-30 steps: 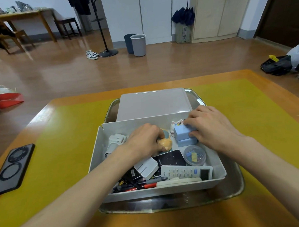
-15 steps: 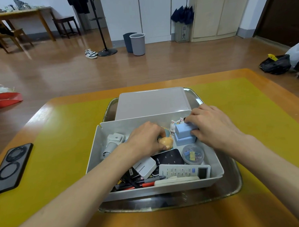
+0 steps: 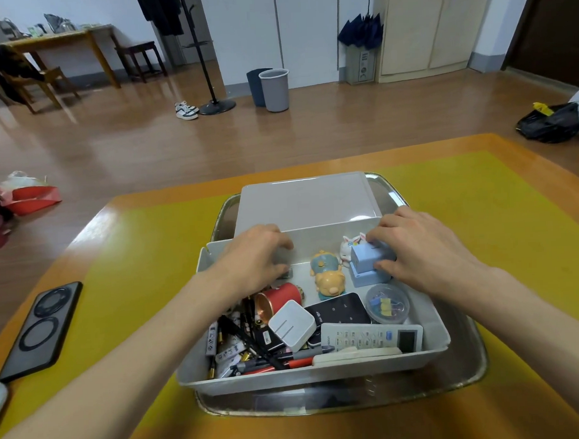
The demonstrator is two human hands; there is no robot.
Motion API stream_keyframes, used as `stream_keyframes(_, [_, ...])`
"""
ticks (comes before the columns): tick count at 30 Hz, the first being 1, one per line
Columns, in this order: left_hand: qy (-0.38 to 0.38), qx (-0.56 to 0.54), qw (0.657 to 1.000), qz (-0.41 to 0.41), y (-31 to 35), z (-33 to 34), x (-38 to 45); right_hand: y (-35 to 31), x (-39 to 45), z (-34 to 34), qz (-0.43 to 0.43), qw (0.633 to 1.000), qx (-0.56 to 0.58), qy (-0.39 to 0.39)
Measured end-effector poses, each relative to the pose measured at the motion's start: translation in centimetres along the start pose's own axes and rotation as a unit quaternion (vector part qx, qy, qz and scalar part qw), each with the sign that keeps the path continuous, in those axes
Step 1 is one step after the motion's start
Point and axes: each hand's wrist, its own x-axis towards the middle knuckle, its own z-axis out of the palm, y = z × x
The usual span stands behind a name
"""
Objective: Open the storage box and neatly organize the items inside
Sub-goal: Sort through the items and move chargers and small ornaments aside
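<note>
The grey storage box [image 3: 321, 372] stands open on a metal tray [image 3: 467, 371], its cover [image 3: 307, 198] behind it. My left hand [image 3: 253, 257] curls over a small grey gadget [image 3: 286, 273] at the box's far left; most of the gadget is hidden. My right hand [image 3: 422, 250] pinches a light blue block [image 3: 366, 264] at the far right. Between my hands lie an orange pig figurine [image 3: 329, 282], a teal figurine [image 3: 323, 262] and a white rabbit figurine [image 3: 348, 246]. Nearer me are a red cup [image 3: 281, 296], white charger [image 3: 292, 325], black remote [image 3: 342, 310], white remote [image 3: 369, 340], clip tub [image 3: 386, 303] and several pens [image 3: 254, 350].
The tray sits on a yellow mat [image 3: 134, 259] over an orange table. A black phone [image 3: 41, 329] lies on the mat at the left. Beyond the table is wooden floor with two bins [image 3: 274, 89] and a coat stand.
My left hand has left the pig figurine and moved to the box's far-left corner, uncovering the figurines and the red cup. My right hand stays on the blue block.
</note>
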Motion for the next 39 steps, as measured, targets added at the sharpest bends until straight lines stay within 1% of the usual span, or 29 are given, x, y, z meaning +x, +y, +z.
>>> stream_keyframes(5, [-0.045,0.088,0.995,-0.033,-0.2,1.4,0.2,-0.2,-0.1,0.0,0.002,1.0,0.001,-0.003])
stream_keyframes(7, [-0.069,0.076,0.993,-0.056,-0.5,1.7,0.2,-0.1,-0.2,0.0,0.002,1.0,0.0,-0.004])
stream_keyframes(9, [-0.073,0.059,0.994,-0.059,-0.7,2.1,0.3,-0.2,-0.2,0.0,0.005,1.0,0.004,-0.004])
stream_keyframes(16, [-0.049,0.038,0.996,-0.055,-0.9,2.7,0.5,-0.2,0.0,0.2,0.005,1.0,0.015,0.005])
stream_keyframes(21, [-0.043,0.027,0.998,-0.033,-0.5,1.8,0.6,-0.2,-0.1,0.2,0.002,1.0,0.023,0.01])
stream_keyframes(23, [-0.011,-0.001,1.0,-0.019,0.0,0.8,0.7,-0.1,-0.1,0.2,-0.003,1.0,0.023,0.011])
stream_keyframes(25, [0.041,-0.041,0.998,0.007,0.8,0.0,0.9,0.0,-0.1,0.2,-0.007,1.0,0.022,0.011])
stream_keyframes(27, [0.091,-0.112,0.989,0.019,2.0,-0.5,1.2,0.2,-0.2,0.2,-0.007,0.999,0.029,0.012])
stream_keyframes(30, [0.121,-0.204,0.971,0.014,3.8,-0.2,2.0,0.2,-0.3,0.3,-0.008,0.999,0.035,0.016])
stream_keyframes(32, [0.125,-0.213,0.969,0.018,5.0,0.8,2.7,0.2,-0.4,0.3,-0.009,0.999,0.037,0.019])
stream_keyframes(35, [0.122,-0.197,0.972,0.021,6.2,2.3,3.6,0.3,-0.5,0.4,-0.01,0.999,0.043,0.024])
stream_keyframes(39, [0.076,-0.167,0.983,0.023,6.6,3.5,4.4,0.5,-0.4,0.6,-0.014,0.998,0.046,0.029])
